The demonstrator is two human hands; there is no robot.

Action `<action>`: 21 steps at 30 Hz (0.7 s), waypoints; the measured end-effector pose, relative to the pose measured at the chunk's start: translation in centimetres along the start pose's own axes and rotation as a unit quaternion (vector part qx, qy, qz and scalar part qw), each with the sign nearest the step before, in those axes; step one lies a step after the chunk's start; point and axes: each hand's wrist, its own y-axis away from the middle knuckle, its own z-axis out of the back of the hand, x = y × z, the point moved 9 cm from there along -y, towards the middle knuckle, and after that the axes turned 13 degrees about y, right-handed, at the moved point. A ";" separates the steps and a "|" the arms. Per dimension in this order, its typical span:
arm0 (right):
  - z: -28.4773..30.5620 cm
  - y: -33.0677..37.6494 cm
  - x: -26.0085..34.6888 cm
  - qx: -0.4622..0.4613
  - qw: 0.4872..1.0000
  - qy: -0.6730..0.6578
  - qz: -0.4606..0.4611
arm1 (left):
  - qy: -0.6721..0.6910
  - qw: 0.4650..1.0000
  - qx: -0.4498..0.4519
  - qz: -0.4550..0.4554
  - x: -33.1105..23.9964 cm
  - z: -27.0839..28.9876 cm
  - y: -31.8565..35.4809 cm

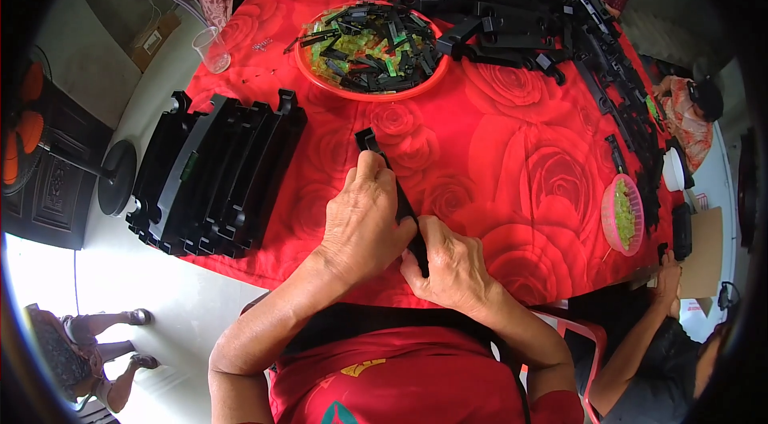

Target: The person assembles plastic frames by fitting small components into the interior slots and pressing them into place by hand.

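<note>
A long black bar [394, 188] lies slantwise on the red table [512, 160], just in front of the person. Its notched top end points up and left, and its lower end is buried between the two hands. The left hand [364, 220] lies over the middle of the bar, fingers closed down along it and pressing it to the cloth. The right hand [450, 264] is clamped on the lower end, thumb and fingertips pinched together around it.

The step in hand looks like fitting or seating something at that lower end. What the fingers work on there is hidden. The next move likely calls for a steady hold from the left hand while the right presses or slides squarely along the bar, so nothing skews.

Left of the hands, near the table edge, sits a stack of black frames [212, 176]. Beyond the bar is a red tray [364, 90] of black and green small parts. A heap of bars [520, 8] lies behind it. A pink bowl [622, 216] sits to the right.
</note>
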 end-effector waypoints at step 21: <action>3.0 0.9 0.7 -0.098 0.993 0.059 0.041 | 0.542 0.828 -0.032 0.140 2.5 -3.5 2.2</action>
